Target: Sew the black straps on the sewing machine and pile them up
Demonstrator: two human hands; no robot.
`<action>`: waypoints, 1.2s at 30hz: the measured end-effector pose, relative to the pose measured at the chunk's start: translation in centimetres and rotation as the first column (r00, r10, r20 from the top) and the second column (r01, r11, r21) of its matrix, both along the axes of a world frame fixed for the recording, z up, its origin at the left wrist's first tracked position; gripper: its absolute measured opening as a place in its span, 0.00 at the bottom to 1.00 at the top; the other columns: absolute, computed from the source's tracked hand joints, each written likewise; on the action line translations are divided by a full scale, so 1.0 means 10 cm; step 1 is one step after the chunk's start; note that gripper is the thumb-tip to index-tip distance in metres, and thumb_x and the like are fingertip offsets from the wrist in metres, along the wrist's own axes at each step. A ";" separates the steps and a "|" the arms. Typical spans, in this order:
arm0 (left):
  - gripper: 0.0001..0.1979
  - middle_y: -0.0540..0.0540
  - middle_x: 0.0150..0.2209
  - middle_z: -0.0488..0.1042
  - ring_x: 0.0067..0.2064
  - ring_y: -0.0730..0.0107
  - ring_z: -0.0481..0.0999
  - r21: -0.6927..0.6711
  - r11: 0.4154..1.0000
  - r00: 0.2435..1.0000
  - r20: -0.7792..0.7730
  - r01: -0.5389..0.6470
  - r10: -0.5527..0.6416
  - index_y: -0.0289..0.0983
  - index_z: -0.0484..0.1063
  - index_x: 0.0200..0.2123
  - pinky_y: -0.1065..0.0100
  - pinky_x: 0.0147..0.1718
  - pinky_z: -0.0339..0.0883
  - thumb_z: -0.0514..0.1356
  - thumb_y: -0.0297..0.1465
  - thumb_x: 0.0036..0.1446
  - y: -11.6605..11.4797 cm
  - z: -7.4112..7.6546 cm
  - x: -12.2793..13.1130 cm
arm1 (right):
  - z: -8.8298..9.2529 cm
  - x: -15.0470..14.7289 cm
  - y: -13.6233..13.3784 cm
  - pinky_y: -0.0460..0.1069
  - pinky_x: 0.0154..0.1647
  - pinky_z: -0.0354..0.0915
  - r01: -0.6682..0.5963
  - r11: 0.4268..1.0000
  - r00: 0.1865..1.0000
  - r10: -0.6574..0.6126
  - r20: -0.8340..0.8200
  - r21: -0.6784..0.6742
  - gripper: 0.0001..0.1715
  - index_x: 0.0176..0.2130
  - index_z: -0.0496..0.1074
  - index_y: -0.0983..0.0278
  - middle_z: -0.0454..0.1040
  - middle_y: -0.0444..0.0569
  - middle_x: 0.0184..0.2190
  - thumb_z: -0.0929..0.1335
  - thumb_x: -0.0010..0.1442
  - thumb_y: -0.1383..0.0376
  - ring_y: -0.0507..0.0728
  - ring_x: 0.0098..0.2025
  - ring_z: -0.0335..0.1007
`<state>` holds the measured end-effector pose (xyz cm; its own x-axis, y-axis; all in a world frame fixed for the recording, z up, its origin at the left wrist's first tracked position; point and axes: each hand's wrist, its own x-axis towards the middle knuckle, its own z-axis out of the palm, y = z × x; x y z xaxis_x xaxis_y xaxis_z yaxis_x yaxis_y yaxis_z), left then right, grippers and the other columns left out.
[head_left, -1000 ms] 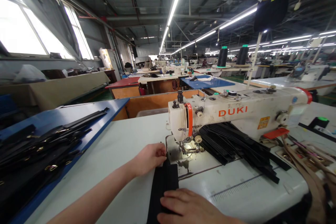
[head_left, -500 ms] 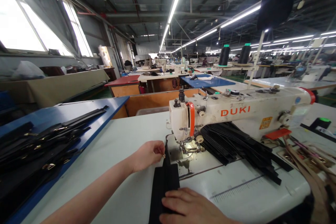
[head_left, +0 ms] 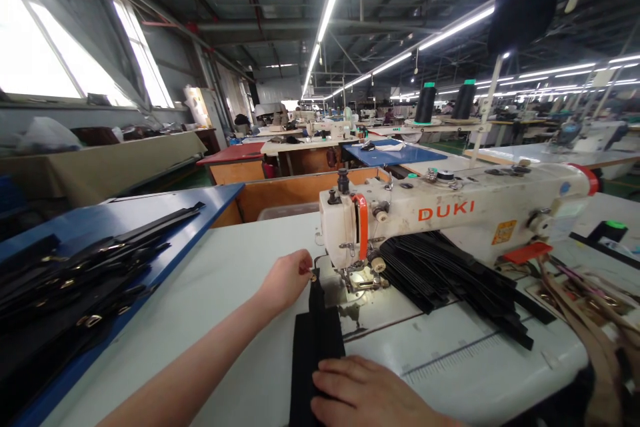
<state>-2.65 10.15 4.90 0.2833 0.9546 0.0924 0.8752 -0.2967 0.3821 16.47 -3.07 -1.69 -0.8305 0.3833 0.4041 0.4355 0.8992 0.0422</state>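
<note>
My left hand [head_left: 289,278] is closed in a pinch at the far end of a narrow black zipper strip [head_left: 317,300]. At its fingertips shows a small gold-coloured metal zipper pull [head_left: 313,275]. The strip lies along a wider black fabric piece [head_left: 301,353], left of the needle area. My right hand [head_left: 357,387] rests on the near part of that fabric, fingers laid out flat and palm down. Beside the strip stands a white DUKI sewing machine [head_left: 445,203]; its presser foot [head_left: 363,283] is to the right of my left hand.
A stack of black strips [head_left: 450,273] lies under the machine arm. On the blue table [head_left: 220,197] at left is a pile of black strips with gold metal parts [head_left: 90,280]. Tan straps [head_left: 565,290] sit at the right edge. Black thread cones [head_left: 426,104] stand behind.
My left hand has moved slightly away from me, and the strip's far end now lies straighter. My right hand stays flat on the fabric. The view has shifted a little.
</note>
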 end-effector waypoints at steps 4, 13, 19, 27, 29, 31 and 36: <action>0.07 0.44 0.44 0.75 0.44 0.63 0.76 0.135 0.991 1.000 -0.006 0.003 -0.003 0.35 0.70 0.45 0.56 0.46 0.70 0.57 0.29 0.64 -0.11 -0.04 0.06 | 0.05 0.11 -0.02 0.48 0.55 0.63 0.024 0.998 1.000 -0.023 0.021 -0.054 0.20 0.53 0.69 0.65 0.71 0.49 0.57 0.57 0.72 0.58 0.56 0.60 0.62; 0.23 0.42 0.62 0.65 0.61 0.56 0.67 0.380 0.843 0.924 -0.178 0.381 -0.337 0.41 0.61 0.62 0.57 0.56 0.65 0.48 0.34 0.65 -1.00 -0.59 0.01 | 0.13 0.27 -0.05 0.49 0.60 0.57 0.091 0.986 0.996 -0.089 0.022 -0.137 0.18 0.51 0.70 0.64 0.73 0.48 0.53 0.62 0.67 0.59 0.57 0.61 0.59; 0.27 0.50 0.66 0.56 0.61 0.57 0.66 0.362 0.847 0.914 -0.264 0.389 -0.307 0.50 0.49 0.67 0.58 0.56 0.64 0.49 0.36 0.67 -0.96 -0.64 -0.22 | 0.66 1.12 0.09 0.45 0.55 0.61 0.611 0.777 0.777 -0.625 -0.071 -0.150 0.18 0.51 0.72 0.59 0.74 0.45 0.50 0.62 0.64 0.69 0.52 0.51 0.68; 0.27 0.52 0.66 0.55 0.60 0.59 0.67 0.370 0.843 0.910 -0.291 0.391 -0.295 0.53 0.45 0.68 0.58 0.53 0.65 0.47 0.37 0.67 -0.87 -0.76 -0.33 | 0.82 1.84 0.54 0.53 0.41 0.68 0.895 0.442 0.445 -0.895 0.032 -0.066 0.03 0.37 0.74 0.69 0.75 0.53 0.36 0.68 0.61 0.72 0.59 0.40 0.73; 0.28 0.52 0.67 0.55 0.60 0.59 0.68 0.366 0.840 0.906 -0.297 0.400 -0.302 0.53 0.46 0.67 0.59 0.53 0.65 0.49 0.37 0.67 -0.88 -0.77 -0.34 | 0.81 1.82 0.55 0.52 0.40 0.68 0.896 0.443 0.444 -0.895 0.029 -0.042 0.02 0.36 0.73 0.68 0.75 0.48 0.35 0.68 0.62 0.71 0.56 0.38 0.73; 0.28 0.52 0.66 0.56 0.59 0.59 0.68 0.367 0.839 0.906 -0.289 0.402 -0.308 0.53 0.46 0.67 0.59 0.52 0.67 0.49 0.36 0.67 -0.90 -0.75 -0.33 | 0.81 1.80 0.54 0.51 0.38 0.68 0.885 0.466 0.466 -0.885 0.005 -0.017 0.01 0.35 0.73 0.67 0.74 0.47 0.33 0.69 0.61 0.71 0.56 0.36 0.73; 0.27 0.52 0.66 0.57 0.59 0.60 0.68 0.400 0.825 0.911 -0.274 0.399 -0.308 0.52 0.47 0.67 0.60 0.52 0.67 0.48 0.36 0.67 -0.91 -0.71 -0.30 | 0.78 1.82 0.49 0.51 0.36 0.67 0.803 0.590 0.595 -0.796 -0.108 0.080 0.05 0.33 0.75 0.65 0.75 0.50 0.32 0.69 0.61 0.71 0.59 0.36 0.72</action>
